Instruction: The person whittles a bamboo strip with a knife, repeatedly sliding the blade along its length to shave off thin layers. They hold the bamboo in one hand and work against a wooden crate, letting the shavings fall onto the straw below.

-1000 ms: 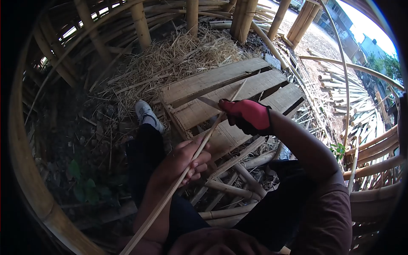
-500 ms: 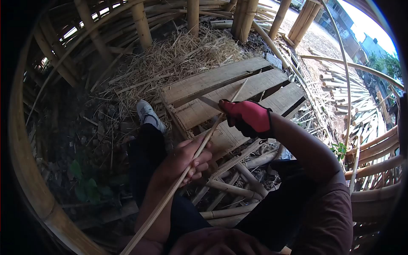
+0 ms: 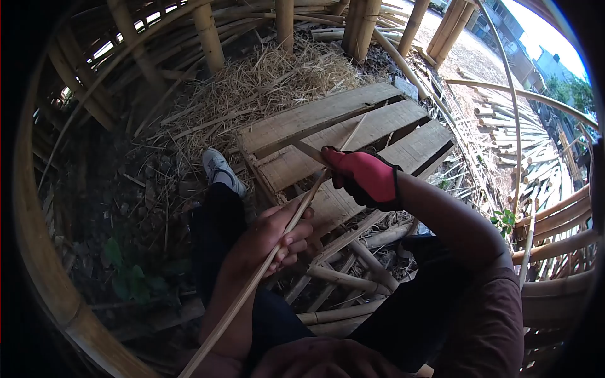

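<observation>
A long, thin bamboo strip (image 3: 242,297) runs slantwise from the bottom left up past both hands. My bare left hand (image 3: 268,236) is closed around its middle. My right hand (image 3: 365,177), in a red and black glove, is closed on a knife; its flat blade (image 3: 307,151) sticks out to the left, close to the strip. The knife's handle is hidden in the glove. The strip's tip shows beyond the glove, above a wooden slatted platform (image 3: 328,116). I cannot tell exactly where the edge meets the strip.
Dry shavings (image 3: 283,75) are heaped behind the platform. Upright bamboo posts (image 3: 285,25) stand around, with a thick curved pole (image 3: 82,315) at the left. Cut bamboo poles (image 3: 523,142) lie outside at the right. A shoe (image 3: 220,170) rests on the littered ground left of the platform.
My right hand has shifted slightly left, and the knife blade looks turned a little, its face darker. My left hand and the bamboo strip stay nearly where they were.
</observation>
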`<state>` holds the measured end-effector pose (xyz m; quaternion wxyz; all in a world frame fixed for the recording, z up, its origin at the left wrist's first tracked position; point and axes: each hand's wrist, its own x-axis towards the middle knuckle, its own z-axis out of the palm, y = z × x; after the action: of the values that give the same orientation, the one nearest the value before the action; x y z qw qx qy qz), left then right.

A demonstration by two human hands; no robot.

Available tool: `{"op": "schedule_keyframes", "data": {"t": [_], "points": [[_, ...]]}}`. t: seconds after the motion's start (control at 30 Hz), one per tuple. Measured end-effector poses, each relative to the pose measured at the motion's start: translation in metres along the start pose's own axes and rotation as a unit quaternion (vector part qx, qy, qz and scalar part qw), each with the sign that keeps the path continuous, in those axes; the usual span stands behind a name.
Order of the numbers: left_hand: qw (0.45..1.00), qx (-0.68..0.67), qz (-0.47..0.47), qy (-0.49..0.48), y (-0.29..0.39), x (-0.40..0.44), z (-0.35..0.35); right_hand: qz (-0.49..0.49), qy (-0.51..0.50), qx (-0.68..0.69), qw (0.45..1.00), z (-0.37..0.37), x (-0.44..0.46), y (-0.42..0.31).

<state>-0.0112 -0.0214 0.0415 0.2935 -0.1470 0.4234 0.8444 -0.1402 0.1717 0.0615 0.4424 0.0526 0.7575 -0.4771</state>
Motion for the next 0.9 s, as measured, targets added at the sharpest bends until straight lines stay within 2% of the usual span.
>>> {"op": "schedule_keyframes", "data": {"t": [0.03,0.13,0.27,0.33,0.37,0.4,0.47,0.5,0.57,0.63,0.7,0.8,0.9], "points": [[1.000,0.002,0.005,0.001,0.002,0.000,0.000,-0.019,-0.006,0.023,1.000,0.010,-0.006,0.002],[1.000,0.024,-0.007,0.013,0.002,-0.005,0.002,-0.017,-0.048,-0.028,0.998,0.018,-0.016,0.001],[1.000,-0.003,0.004,-0.005,0.003,0.002,-0.001,-0.001,-0.005,0.026,1.000,0.012,-0.009,0.001],[1.000,0.018,0.004,0.007,0.002,-0.003,0.000,-0.058,-0.012,-0.004,0.998,0.026,-0.016,0.008],[1.000,0.018,0.000,0.008,0.001,-0.003,-0.001,0.000,-0.056,-0.025,0.998,0.015,-0.012,0.001],[1.000,0.000,0.000,0.005,0.000,0.000,-0.003,0.029,-0.051,0.014,0.998,0.009,-0.011,-0.004],[1.000,-0.017,0.007,0.000,0.002,0.002,-0.002,-0.026,0.010,0.030,0.999,0.017,-0.010,0.004],[1.000,0.006,0.004,0.003,0.003,-0.001,0.000,-0.028,0.011,0.030,0.999,0.018,-0.012,0.003],[1.000,0.026,-0.001,0.009,0.002,-0.003,0.000,-0.011,-0.054,-0.015,0.998,0.022,-0.018,0.002],[1.000,-0.019,0.002,0.004,0.001,0.001,-0.002,-0.015,-0.029,0.010,0.999,0.020,-0.015,0.005],[1.000,-0.001,0.005,0.008,0.003,-0.002,0.000,-0.028,-0.004,0.031,0.999,0.017,-0.013,-0.001],[1.000,-0.004,0.001,0.015,0.000,-0.001,-0.002,0.028,-0.083,0.004,0.996,0.016,-0.016,-0.002],[1.000,0.001,0.010,0.007,0.000,-0.001,-0.003,-0.009,-0.034,0.039,0.999,0.033,-0.024,0.004]]}}
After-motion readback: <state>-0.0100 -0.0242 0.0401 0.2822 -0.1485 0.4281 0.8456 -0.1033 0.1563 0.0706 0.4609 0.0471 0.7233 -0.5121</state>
